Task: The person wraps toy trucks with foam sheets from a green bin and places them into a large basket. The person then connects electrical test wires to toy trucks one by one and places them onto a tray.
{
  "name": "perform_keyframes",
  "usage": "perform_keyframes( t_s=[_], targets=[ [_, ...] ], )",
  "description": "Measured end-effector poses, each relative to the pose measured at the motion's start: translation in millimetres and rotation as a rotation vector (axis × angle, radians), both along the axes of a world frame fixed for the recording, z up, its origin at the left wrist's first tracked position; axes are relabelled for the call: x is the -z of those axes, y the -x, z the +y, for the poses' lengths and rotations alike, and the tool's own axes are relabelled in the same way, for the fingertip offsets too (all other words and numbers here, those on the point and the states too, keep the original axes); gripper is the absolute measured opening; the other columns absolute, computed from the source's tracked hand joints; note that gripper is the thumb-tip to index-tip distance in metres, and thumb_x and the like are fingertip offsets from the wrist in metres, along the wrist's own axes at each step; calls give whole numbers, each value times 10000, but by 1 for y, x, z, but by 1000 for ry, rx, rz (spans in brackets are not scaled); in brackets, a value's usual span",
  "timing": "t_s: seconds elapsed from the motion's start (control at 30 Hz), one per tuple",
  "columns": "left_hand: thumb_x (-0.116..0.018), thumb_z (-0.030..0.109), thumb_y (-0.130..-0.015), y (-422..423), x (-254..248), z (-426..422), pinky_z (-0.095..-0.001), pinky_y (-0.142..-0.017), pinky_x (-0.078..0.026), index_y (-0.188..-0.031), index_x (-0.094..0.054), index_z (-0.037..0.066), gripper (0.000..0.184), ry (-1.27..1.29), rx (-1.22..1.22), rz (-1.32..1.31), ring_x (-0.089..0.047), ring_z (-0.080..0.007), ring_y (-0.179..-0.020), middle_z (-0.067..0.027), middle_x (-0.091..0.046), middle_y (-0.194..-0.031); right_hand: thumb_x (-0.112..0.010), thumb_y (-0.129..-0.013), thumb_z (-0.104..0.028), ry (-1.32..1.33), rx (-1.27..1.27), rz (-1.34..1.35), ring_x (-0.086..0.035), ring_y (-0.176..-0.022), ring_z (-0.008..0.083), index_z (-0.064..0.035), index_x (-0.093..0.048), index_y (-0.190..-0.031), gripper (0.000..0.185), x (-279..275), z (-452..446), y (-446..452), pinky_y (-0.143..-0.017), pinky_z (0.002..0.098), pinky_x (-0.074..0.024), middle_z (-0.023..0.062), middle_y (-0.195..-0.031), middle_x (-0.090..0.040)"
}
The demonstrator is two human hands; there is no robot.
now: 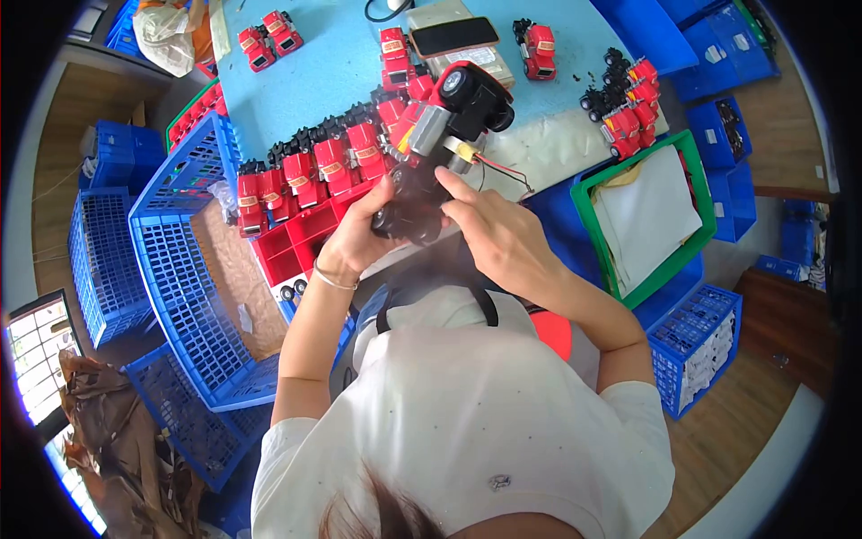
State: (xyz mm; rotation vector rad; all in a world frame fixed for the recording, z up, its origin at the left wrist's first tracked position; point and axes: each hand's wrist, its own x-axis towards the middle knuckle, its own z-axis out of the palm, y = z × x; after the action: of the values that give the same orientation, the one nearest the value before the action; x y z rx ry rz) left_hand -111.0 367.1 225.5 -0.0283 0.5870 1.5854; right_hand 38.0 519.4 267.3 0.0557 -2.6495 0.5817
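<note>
A red and black toy truck (429,130) is tilted in front of me, its black underside with wheels showing. A silver box-shaped part, a small motor and thin red and black wires (503,169) show along its middle. My left hand (356,232) is closed around the dark rear end, which is blurred. My right hand (498,235) reaches in from the other side, index finger stretched onto the chassis beside the motor and the other fingers curled against it. The right thumb is hidden. Just beyond my left hand stands a row of red toy trucks (330,167).
More toy trucks (628,117) stand at the right of the blue table (337,76). A phone (454,36) lies on a box. A blue crate (184,296) is at my left, a green-rimmed tray (709,202) at my right. Another person (171,36) sits at the far left.
</note>
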Motion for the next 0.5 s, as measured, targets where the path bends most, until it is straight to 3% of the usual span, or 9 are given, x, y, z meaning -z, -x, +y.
perform_keyframes(
  t_s=[0.17, 0.3, 0.4, 0.43, 0.5],
  targets=[
    [-509, 429, -891, -7, -14, -16, -427, -942, -443, -1311, -382, 18, 601, 25, -82, 35, -540, -310, -1105, -167, -520, -1234, -605, -701, 5, -217, -3, -73, -561, -682, 185, -33, -517, -957, 274, -15, -10, 7, -553, 275, -474, 98, -1270, -510],
    [-513, 438, -885, -12, -30, -18, -429, -949, -438, -1288, -417, 19, 590, 156, -111, 254, -556, -312, -1083, -177, -546, -1200, -609, -672, 49, -240, -6, -176, -557, -695, 205, -24, -521, -1025, 371, -13, -14, 7, -609, 272, -487, 140, -1291, -485],
    [-540, 439, -868, -3, -19, -24, -418, -931, -453, -1305, -395, 36, 612, -215, -77, 86, -548, -304, -1096, -164, -530, -1222, -604, -724, 65, 258, -137, 205, -551, -709, 161, -21, -525, -1089, 384, 14, -12, 16, -672, 246, -478, 116, -1220, -524],
    [-540, 439, -868, -1, -19, -24, -418, -931, -453, -1305, -395, 36, 612, -220, -82, 88, -548, -304, -1096, -164, -530, -1222, -604, -724, 65, 253, -142, 206, -551, -709, 161, -21, -525, -1089, 384, 16, -12, 16, -672, 246, -478, 116, -1220, -524],
    [-547, 410, -868, 0, -20, -24, -400, -908, -463, -1333, -359, 49, 618, -258, -63, 114, -525, -267, -1122, -142, -506, -1245, -588, -771, 61, 853, -85, 232, -551, -746, 132, -19, -496, -1150, 398, 16, -17, 14, -722, 246, -467, 100, -1111, -549]
  ],
)
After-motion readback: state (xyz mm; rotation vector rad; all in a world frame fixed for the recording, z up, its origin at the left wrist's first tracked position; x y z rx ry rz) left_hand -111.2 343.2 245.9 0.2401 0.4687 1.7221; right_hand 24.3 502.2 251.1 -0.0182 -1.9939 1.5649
